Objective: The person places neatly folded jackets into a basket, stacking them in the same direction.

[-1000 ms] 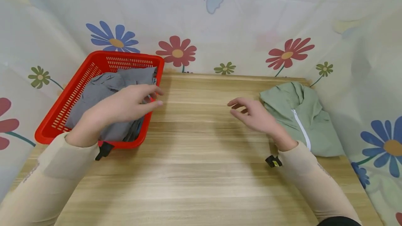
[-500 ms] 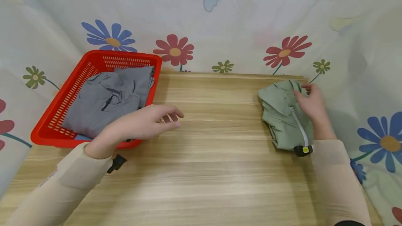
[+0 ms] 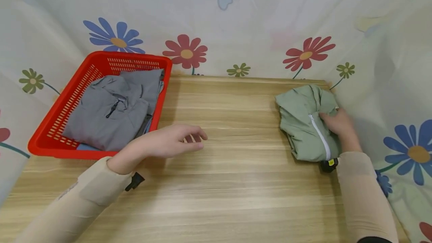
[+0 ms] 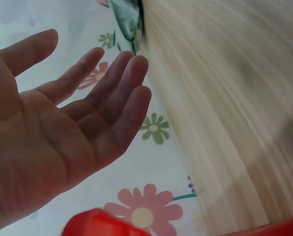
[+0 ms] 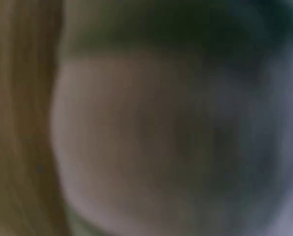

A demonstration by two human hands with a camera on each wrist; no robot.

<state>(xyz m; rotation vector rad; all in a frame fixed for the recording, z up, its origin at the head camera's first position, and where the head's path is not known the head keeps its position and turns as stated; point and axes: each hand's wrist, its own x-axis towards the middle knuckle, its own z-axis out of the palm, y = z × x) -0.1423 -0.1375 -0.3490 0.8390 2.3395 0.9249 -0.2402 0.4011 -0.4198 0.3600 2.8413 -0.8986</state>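
A folded green jacket (image 3: 298, 113) with a white zipper (image 3: 318, 136) lies at the table's right side. My right hand (image 3: 343, 126) grips its right edge, thumb on top and the other fingers hidden beneath the cloth. In the right wrist view the hand (image 5: 122, 142) is badly blurred against green fabric. My left hand (image 3: 168, 141) hovers over the table just right of the red basket (image 3: 133, 55), holding nothing. Its fingers are loosely bent and spread in the left wrist view, the palm (image 4: 33, 142) showing. Folded grey clothes (image 3: 104, 123) fill much of the basket.
The wooden table (image 3: 222, 183) spreads between basket and jacket. A flower-printed curtain (image 3: 256, 21) hangs behind it and along both sides. Some blue fabric (image 3: 87, 147) shows low in the basket.
My right hand has gone right, from beside the jacket to its right edge, and that side now looks tucked under. The left hand has drifted right and nearer, away from above the basket.
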